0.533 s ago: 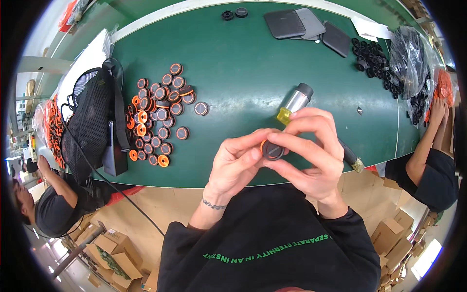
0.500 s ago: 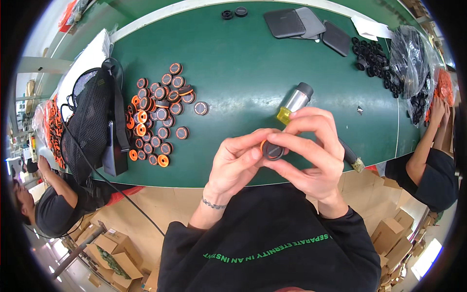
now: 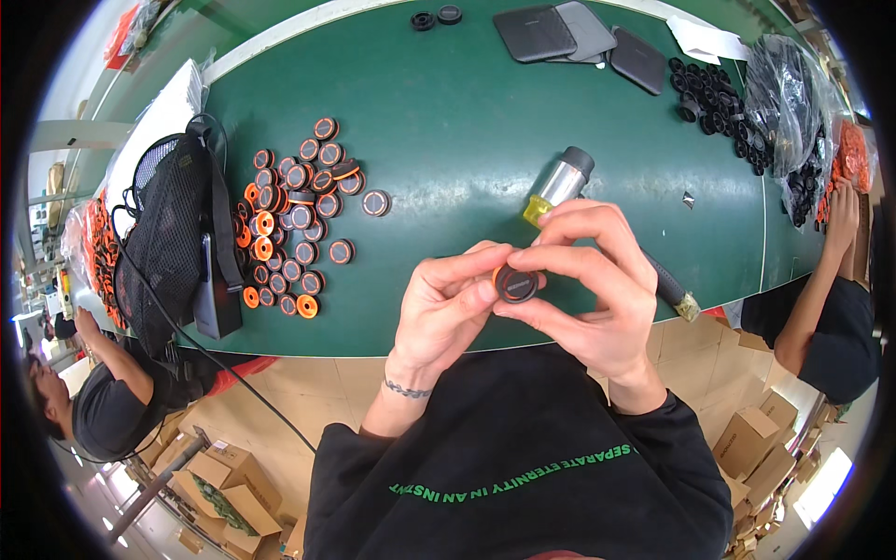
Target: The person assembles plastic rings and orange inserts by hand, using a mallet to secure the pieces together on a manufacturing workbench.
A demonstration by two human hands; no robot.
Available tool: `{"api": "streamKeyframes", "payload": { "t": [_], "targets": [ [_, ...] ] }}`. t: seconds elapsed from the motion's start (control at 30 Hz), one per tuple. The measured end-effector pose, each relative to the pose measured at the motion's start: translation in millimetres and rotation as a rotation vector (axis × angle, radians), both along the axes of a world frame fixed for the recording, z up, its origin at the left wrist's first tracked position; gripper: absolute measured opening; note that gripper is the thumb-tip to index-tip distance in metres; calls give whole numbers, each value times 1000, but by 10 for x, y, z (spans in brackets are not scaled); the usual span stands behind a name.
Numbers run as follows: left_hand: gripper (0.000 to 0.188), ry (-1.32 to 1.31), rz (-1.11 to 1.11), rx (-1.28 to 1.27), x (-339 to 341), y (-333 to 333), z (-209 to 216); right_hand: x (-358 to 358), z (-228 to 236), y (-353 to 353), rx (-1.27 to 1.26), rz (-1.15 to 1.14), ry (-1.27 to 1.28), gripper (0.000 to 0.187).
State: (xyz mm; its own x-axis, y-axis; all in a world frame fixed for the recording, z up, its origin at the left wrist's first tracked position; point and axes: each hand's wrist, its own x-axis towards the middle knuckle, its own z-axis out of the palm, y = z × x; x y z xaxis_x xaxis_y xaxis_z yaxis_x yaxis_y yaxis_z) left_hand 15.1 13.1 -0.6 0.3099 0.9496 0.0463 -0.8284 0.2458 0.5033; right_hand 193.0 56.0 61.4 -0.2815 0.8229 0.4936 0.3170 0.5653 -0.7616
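Between my two hands is a small round black cap (image 3: 516, 285) with an orange rim at its left side, its flat face turned up. My left hand (image 3: 439, 303) pinches its left edge between thumb and fingers. Thumb and fingers of my right hand (image 3: 602, 299) grip the cap's other side. Just beyond the right hand lies a two-faced mallet (image 3: 565, 179) with a yellow face, a silver middle and a dark face. Its dark handle (image 3: 663, 280) is partly hidden behind the right hand. To the left, several black-and-orange caps (image 3: 303, 215) lie in a loose pile.
A black mesh bag (image 3: 163, 224) stands left of the pile on the green table (image 3: 448, 121). Black caps (image 3: 714, 103) and a clear plastic bag (image 3: 789, 93) lie at right. Flat dark cases (image 3: 537, 35) are at the back. Other people (image 3: 103, 397) work at both sides.
The cap has tilted slightly so that its flat face shows more, and both hands stay on it. The whole view has shifted a little. The mallet and the pile lie as before.
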Motion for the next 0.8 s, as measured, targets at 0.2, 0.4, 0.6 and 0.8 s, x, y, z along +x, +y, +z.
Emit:
{"api": "streamKeyframes", "payload": {
  "t": [0.2, 0.4, 0.6, 0.8],
  "targets": [
    [36, -11, -20, -59, -26, -36, -2, 0, 37, -56, -111, 22, 58, 41],
    [34, -6, 10, 2, 2, -19, -34, 7, 96, -78, -142, 14, 31, 39],
    [35, 8, 27, 21, 12, -25, -34, 19, 103, -82, -170, 13, 67, 37],
    [35, 88, 44, 23, 19, -45, -14, 30, 111, -95, -165, 1, 35, 35]
  ]
}}
